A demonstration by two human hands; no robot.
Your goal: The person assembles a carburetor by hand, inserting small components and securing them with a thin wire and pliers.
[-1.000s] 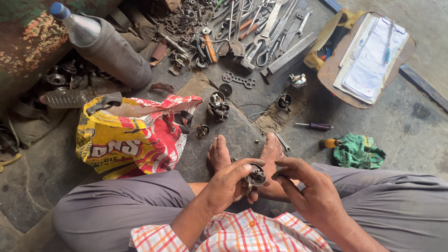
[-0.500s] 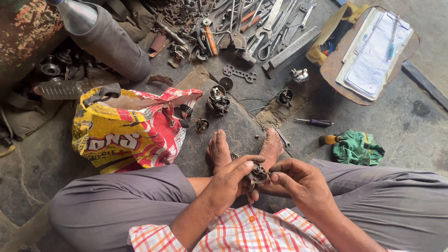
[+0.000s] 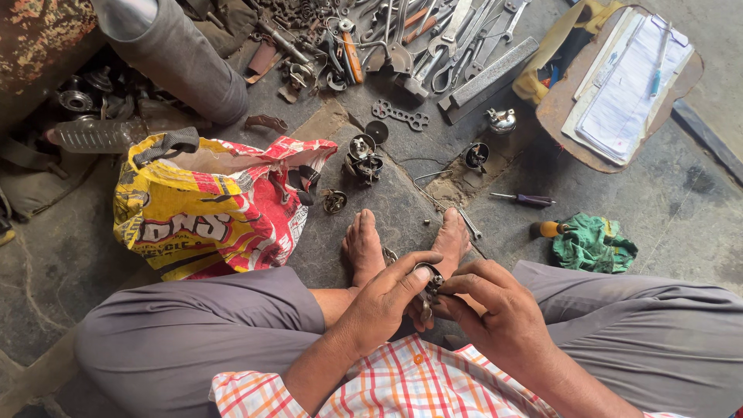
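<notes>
I sit cross-legged on a stone floor, bare feet together in front of me. My left hand (image 3: 385,302) and my right hand (image 3: 495,310) meet over my ankles and both grip a small round metal part (image 3: 426,280). Left fingers wrap over its top; the right thumb and fingers pinch its right side. Most of the part is hidden by my fingers.
A red and yellow sack (image 3: 209,205) stands left of my feet. Similar small metal parts (image 3: 364,159) lie ahead. Further off are spanners and pliers (image 3: 433,46), a dark bottle (image 3: 182,58), a screwdriver (image 3: 526,200), a green cloth (image 3: 594,244) and papers on a wooden board (image 3: 631,77).
My hands have stayed together on the metal part, shifting it slightly between the fingers. The view has tipped a little lower and closer.
</notes>
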